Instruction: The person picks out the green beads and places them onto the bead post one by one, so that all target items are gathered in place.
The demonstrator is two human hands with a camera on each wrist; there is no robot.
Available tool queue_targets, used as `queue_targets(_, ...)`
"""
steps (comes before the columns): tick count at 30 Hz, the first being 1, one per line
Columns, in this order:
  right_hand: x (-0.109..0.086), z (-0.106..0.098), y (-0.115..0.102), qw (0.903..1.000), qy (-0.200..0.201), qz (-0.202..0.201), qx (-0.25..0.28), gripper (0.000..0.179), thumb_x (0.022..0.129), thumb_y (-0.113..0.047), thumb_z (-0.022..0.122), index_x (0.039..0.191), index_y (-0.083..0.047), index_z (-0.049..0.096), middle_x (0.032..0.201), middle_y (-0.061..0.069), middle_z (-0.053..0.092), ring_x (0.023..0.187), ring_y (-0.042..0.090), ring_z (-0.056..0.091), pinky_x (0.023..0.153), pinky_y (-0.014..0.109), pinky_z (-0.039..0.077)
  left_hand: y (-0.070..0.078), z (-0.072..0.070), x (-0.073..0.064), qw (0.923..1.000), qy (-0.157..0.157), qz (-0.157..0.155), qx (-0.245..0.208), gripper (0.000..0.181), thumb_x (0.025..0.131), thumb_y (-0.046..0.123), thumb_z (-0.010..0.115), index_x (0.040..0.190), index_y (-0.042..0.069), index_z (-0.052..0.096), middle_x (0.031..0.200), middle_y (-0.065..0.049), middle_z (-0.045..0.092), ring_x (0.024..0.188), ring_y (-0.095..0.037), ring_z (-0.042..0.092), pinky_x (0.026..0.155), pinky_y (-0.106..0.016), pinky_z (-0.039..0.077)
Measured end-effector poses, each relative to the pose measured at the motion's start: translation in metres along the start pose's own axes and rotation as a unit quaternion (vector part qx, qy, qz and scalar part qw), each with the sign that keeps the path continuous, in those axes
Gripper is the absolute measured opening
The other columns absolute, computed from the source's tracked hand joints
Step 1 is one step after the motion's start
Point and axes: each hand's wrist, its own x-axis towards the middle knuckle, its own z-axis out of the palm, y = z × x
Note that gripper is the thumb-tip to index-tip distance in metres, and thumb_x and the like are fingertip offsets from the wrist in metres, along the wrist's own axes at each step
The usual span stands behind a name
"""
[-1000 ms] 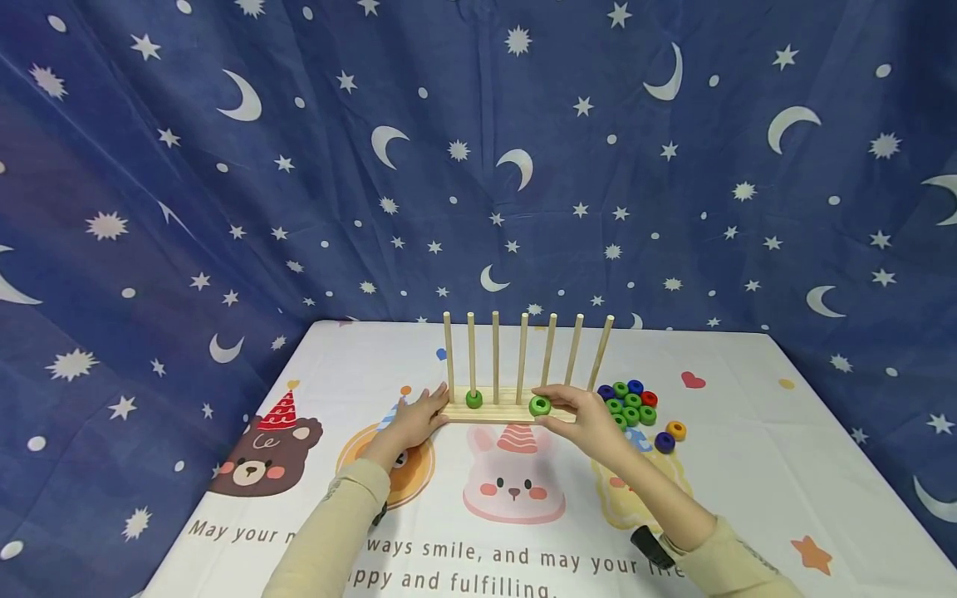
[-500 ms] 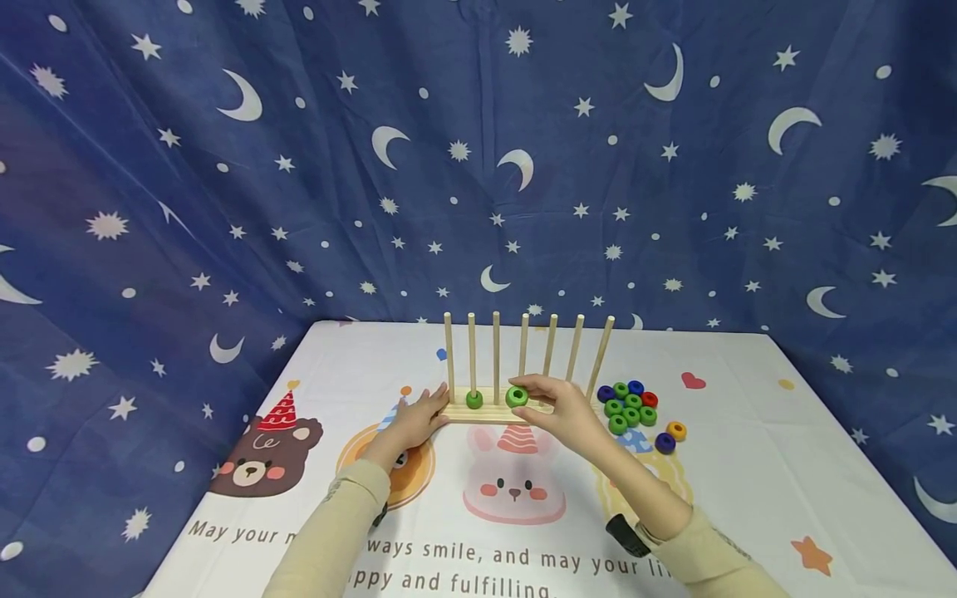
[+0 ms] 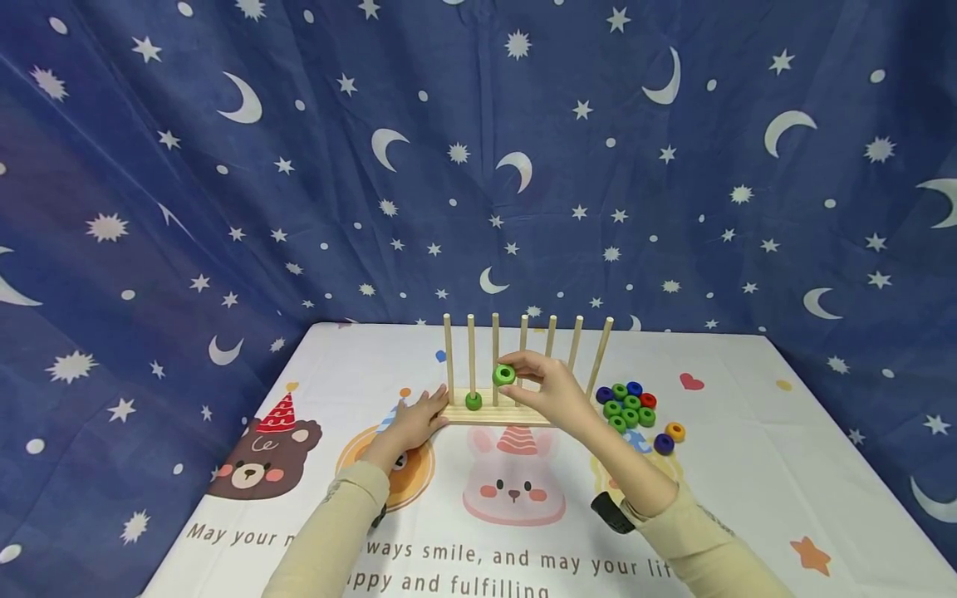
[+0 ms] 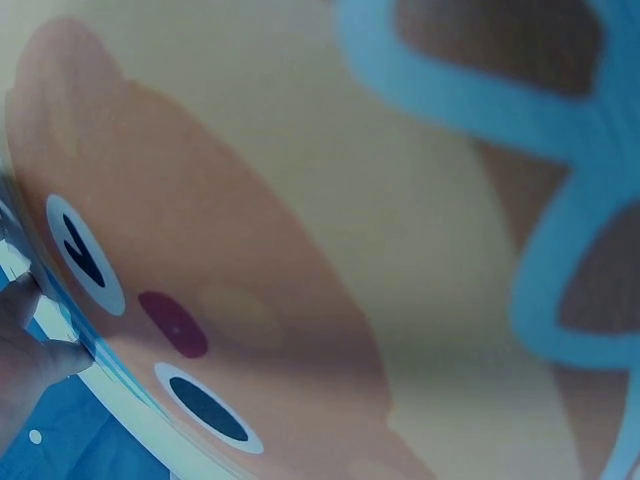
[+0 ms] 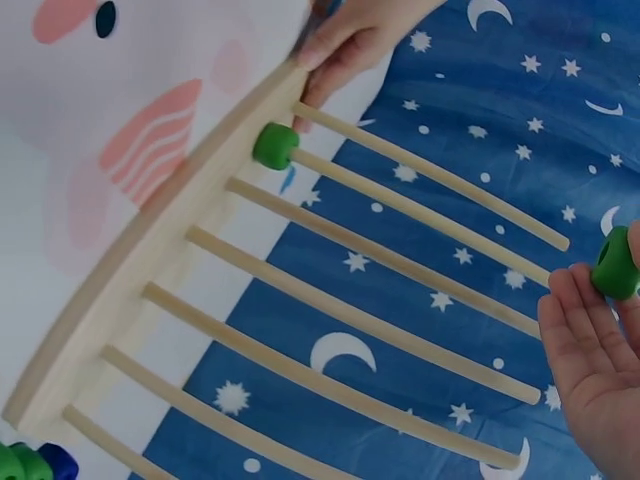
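A wooden rack [image 3: 486,413] with a row of upright pegs stands on the table. My left hand [image 3: 417,420] holds the left end of its base, thumb and fingers on either side, as the right wrist view also shows. One green bead [image 3: 473,401] sits at the foot of the second peg from the left. My right hand [image 3: 557,392] pinches another green bead [image 3: 504,375] between thumb and fingertips, its hole facing the head camera. This bead is raised above the base and overlaps the third peg [image 3: 496,340] in the head view.
Right of the rack lies a cluster of green beads [image 3: 630,415] with several blue ones and a red bead [image 3: 648,401]. An orange bead [image 3: 675,432] and a dark blue bead [image 3: 664,444] lie nearer. A starry blue curtain [image 3: 419,166] hangs behind the table.
My right hand has moved left along the rack and then up, carrying the green bead from the right half towards the third peg. My left hand has stayed at the rack's end.
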Motion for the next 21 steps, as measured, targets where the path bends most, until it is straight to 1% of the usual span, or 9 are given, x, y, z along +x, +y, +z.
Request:
queue_targets(5,0.009,-0.004,-0.006,0.9999,0.003,-0.012,-0.004,0.034,0.083,-0.005,0.07,0.115,0.001,0.062,0.11,0.014,0.068,0.104,0.029,0.064,0.093,0.037,0.051,-0.001,0.0,0.0,1.0,-0.001,0.001,0.0,0.055,0.097,0.029,0.049,0.146,0.008,0.036,0.154,-0.011,0.026,0.137,-0.043,0.03,0.104,-0.074,0.013)
queue_targets(10,0.019,-0.007,-0.013,0.9997,0.002,-0.021,-0.007,0.035,0.083,-0.005,0.07,0.116,0.002,0.062,0.113,0.016,0.067,0.106,0.031,0.063,0.095,0.037,0.05,-0.001,0.001,0.0,1.0,-0.002,-0.001,0.005,0.055,0.097,0.029,0.049,0.146,0.008,0.035,0.154,-0.012,0.026,0.137,-0.043,0.03,0.105,-0.074,0.013)
queue_targets(17,0.034,-0.009,-0.017,0.9988,0.008,-0.036,-0.034,0.034,0.083,-0.008,0.071,0.116,0.0,0.063,0.116,0.016,0.066,0.108,0.031,0.063,0.095,0.037,0.05,0.0,0.001,-0.002,1.0,-0.001,0.0,0.003,0.053,0.097,0.027,0.049,0.145,0.006,0.037,0.154,-0.013,0.028,0.136,-0.044,0.031,0.104,-0.074,0.013)
queue_targets(21,0.046,-0.011,-0.019,0.9979,0.012,-0.048,-0.043,0.034,0.083,-0.008,0.071,0.115,0.001,0.063,0.115,0.016,0.066,0.107,0.029,0.063,0.095,0.035,0.05,0.002,0.0,-0.001,1.0,0.001,-0.001,-0.001,0.053,0.097,0.027,0.049,0.144,0.005,0.038,0.153,-0.014,0.028,0.137,-0.044,0.031,0.104,-0.074,0.012)
